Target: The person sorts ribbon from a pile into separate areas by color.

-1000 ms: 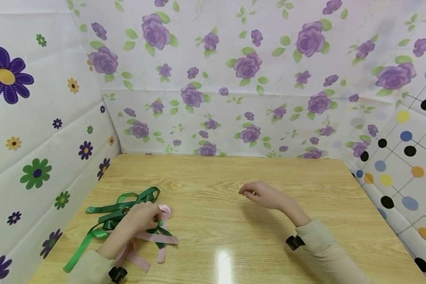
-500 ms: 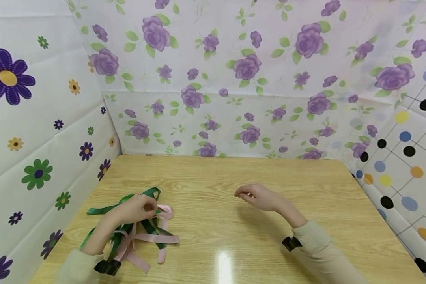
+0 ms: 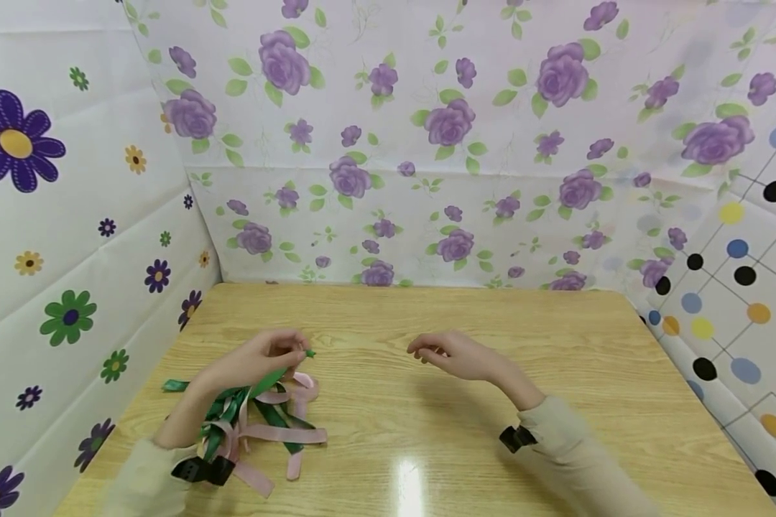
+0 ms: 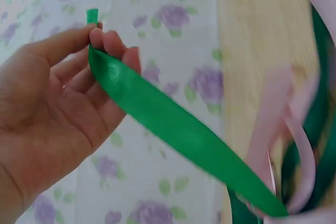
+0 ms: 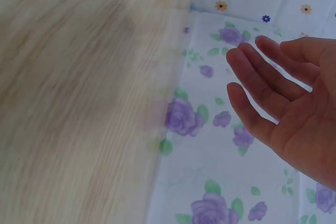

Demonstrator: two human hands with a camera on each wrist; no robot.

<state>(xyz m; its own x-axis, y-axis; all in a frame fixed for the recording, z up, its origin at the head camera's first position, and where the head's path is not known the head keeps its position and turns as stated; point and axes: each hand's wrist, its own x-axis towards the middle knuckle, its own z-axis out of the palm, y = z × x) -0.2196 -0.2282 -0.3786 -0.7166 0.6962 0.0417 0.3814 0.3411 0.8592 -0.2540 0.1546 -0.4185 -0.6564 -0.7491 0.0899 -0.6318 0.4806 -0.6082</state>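
My left hand [image 3: 259,360] pinches a bright green satin ribbon [image 4: 157,119] near one end, between thumb and fingertips. A short tip of it sticks out past the fingers in the left wrist view, and the rest slants down into a tangled pile. Dark green ribbons [image 3: 274,415] and pink ribbons [image 3: 284,434] make up that pile, at the left of the table below the hand. Part of the pile is hidden behind the left forearm. Over the middle of the table my right hand [image 3: 459,355] hovers with loosely bent fingers, holding nothing.
The wooden table [image 3: 375,402] is bounded at the back by a white cloth with purple roses [image 3: 449,122]. A flower-print cloth [image 3: 67,316] hangs at the left, and a dotted cloth [image 3: 744,273] at the right.
My left hand has risen away from the pile, up and to the right, drawing the bright green ribbon along. My right hand has drifted left toward it.
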